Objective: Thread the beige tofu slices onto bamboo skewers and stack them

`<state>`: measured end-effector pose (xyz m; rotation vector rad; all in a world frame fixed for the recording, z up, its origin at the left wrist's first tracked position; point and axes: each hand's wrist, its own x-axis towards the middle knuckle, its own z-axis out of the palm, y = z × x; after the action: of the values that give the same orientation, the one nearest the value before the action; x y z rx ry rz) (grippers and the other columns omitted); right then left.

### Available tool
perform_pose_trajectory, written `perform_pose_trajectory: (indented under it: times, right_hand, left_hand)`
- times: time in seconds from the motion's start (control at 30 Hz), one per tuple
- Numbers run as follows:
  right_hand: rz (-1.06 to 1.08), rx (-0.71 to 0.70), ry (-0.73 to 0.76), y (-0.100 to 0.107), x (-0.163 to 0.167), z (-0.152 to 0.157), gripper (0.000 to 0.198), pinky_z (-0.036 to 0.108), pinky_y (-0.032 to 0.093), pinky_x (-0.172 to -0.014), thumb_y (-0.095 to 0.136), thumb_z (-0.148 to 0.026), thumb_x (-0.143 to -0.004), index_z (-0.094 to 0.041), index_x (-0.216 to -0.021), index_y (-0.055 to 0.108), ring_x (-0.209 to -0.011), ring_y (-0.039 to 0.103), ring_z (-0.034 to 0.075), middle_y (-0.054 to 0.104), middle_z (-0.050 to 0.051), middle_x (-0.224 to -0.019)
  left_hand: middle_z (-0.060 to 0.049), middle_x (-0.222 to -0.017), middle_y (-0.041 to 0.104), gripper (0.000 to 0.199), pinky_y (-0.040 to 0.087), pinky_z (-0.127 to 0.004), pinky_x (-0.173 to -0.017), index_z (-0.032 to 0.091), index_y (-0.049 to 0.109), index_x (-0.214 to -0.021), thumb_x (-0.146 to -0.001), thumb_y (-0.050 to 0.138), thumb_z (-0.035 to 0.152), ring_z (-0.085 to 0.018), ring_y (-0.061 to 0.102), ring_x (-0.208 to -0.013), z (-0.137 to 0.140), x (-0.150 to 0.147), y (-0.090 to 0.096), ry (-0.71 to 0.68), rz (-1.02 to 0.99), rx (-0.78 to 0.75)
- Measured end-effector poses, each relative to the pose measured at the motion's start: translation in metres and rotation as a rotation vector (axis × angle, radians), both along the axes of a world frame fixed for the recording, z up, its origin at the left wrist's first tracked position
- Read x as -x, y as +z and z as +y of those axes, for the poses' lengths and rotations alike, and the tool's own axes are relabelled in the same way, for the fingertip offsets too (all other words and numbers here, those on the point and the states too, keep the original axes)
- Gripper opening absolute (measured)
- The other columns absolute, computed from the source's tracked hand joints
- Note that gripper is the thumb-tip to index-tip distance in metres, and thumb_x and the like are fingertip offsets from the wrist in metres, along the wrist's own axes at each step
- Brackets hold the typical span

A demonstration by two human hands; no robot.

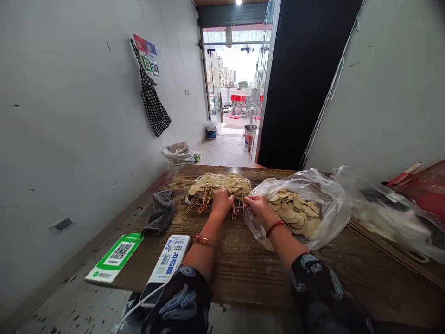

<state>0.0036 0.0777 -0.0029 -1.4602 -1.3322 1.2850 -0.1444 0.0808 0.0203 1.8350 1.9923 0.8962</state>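
Note:
My left hand (222, 202) is closed at the front of a tray heaped with skewered pale slices (219, 182), fingers around a thin wooden skewer stick. Close beside it, my right hand (257, 205) pinches a wooden skewer (243, 203) between thumb and fingertips. Several bare stick ends (199, 202) point toward me from the pile. To the right, an opened clear plastic bag (332, 204) holds loose, flat, pale slices (294, 213) that look like potato. The tray is mostly hidden under the skewers.
On the wooden table (239, 260) lie a grey cloth (159, 213), a green QR code sign (116, 257) and a white box-like device (171, 257) with a cable. Further plastic bags (389, 213) lie at right. Beyond the table stands a bag-lined bin (177, 153).

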Motion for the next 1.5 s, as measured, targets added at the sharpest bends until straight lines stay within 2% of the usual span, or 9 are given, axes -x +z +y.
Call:
perform_pose_trajectory:
  times: [0.1,0.2,0.33,0.5,0.63,0.83,1.03,1.23,1.5]
  right_hand:
    - [0.087,0.081,-0.004,0.0,0.001,-0.002,0.03,0.038,0.054,-0.078,0.057,-0.033,-0.093,-0.015,-0.117,0.057,-0.093,0.063,0.019,0.061,0.008,-0.114]
    - [0.158,0.114,-0.021,0.0,0.001,-0.004,0.032,0.04,0.053,-0.081,0.057,-0.032,-0.092,-0.016,-0.12,0.056,-0.098,0.062,0.02,0.059,0.008,-0.118]
    - [0.226,0.101,-0.058,-0.003,-0.003,-0.008,0.022,0.027,0.054,-0.062,0.057,-0.03,-0.093,-0.013,-0.106,0.061,-0.072,0.063,0.012,0.065,0.004,-0.094]
    - [0.288,0.031,-0.092,-0.002,-0.006,-0.013,0.018,0.014,0.027,-0.03,0.066,-0.027,-0.082,-0.014,-0.07,0.06,-0.033,0.04,0.004,0.055,-0.004,-0.046]
    - [0.273,-0.019,-0.072,0.002,-0.007,-0.016,0.018,0.014,0.025,-0.03,0.069,-0.028,-0.074,-0.015,-0.065,0.061,-0.032,0.041,0.004,0.057,-0.003,-0.045]
    - [0.173,-0.145,-0.028,0.0,-0.024,-0.034,0.027,0.018,0.03,-0.034,0.068,-0.04,-0.07,-0.013,-0.073,0.069,-0.037,0.047,0.008,0.064,0.001,-0.053]
    - [0.114,-0.21,-0.048,-0.01,-0.063,-0.078,0.049,0.022,0.03,-0.037,0.063,-0.056,-0.072,-0.013,-0.095,0.07,-0.039,0.045,0.011,0.061,0.001,-0.057]
    - [0.088,-0.194,-0.156,-0.024,-0.102,-0.121,0.05,0.024,0.033,-0.04,0.062,-0.059,-0.072,-0.016,-0.097,0.07,-0.042,0.044,0.012,0.058,-0.001,-0.057]
    - [0.08,-0.157,-0.214,-0.041,-0.122,-0.144,0.048,0.022,0.034,-0.041,0.066,-0.058,-0.069,-0.016,-0.092,0.072,-0.043,0.045,0.01,0.058,-0.001,-0.058]
  left_hand:
    - [-0.01,-0.072,0.07,0.02,0.045,-0.027,-0.064,0.009,0.071,-0.084,-0.074,0.058,0.021,-0.019,0.063,-0.067,0.005,0.001,-0.005,-0.001,-0.136,-0.026]
    - [-0.006,-0.067,0.069,0.022,0.043,-0.024,-0.058,0.011,0.071,-0.085,-0.077,0.054,0.022,-0.016,0.061,-0.061,0.006,0.0,-0.006,0.015,-0.189,-0.053]
    - [-0.004,-0.06,0.067,0.023,0.043,-0.023,-0.058,0.011,0.071,-0.088,-0.077,0.055,0.024,-0.015,0.06,-0.058,0.005,-0.007,-0.005,0.002,-0.315,-0.108]
    - [-0.008,-0.075,0.072,0.023,0.047,-0.027,-0.071,0.013,0.071,-0.092,-0.076,0.055,0.017,-0.018,0.065,-0.075,-0.002,-0.026,-0.005,-0.06,-0.164,-0.047]
    - [-0.012,-0.091,0.072,0.023,0.045,-0.03,-0.082,0.014,0.071,-0.094,-0.077,0.055,0.016,-0.022,0.065,-0.09,-0.009,-0.033,-0.011,-0.097,0.011,-0.001]
    - [-0.014,-0.088,0.07,0.021,0.045,-0.033,-0.081,0.015,0.068,-0.094,-0.08,0.058,0.027,-0.025,0.065,-0.088,-0.029,-0.028,-0.006,-0.117,-0.045,-0.069]
    - [-0.011,-0.09,0.07,0.027,0.044,-0.03,-0.075,0.019,0.067,-0.098,-0.088,0.049,0.036,-0.023,0.063,-0.084,-0.054,-0.002,0.024,-0.108,0.077,-0.182]
    - [-0.009,-0.092,0.069,0.028,0.042,-0.027,-0.072,0.018,0.065,-0.096,-0.089,0.046,0.037,-0.02,0.062,-0.084,-0.05,0.051,0.05,0.102,0.17,-0.185]
    - [-0.013,-0.096,0.069,0.034,0.043,-0.029,-0.074,0.015,0.06,-0.108,-0.083,0.054,0.038,-0.024,0.063,-0.089,-0.017,0.085,0.014,0.183,0.185,0.048]
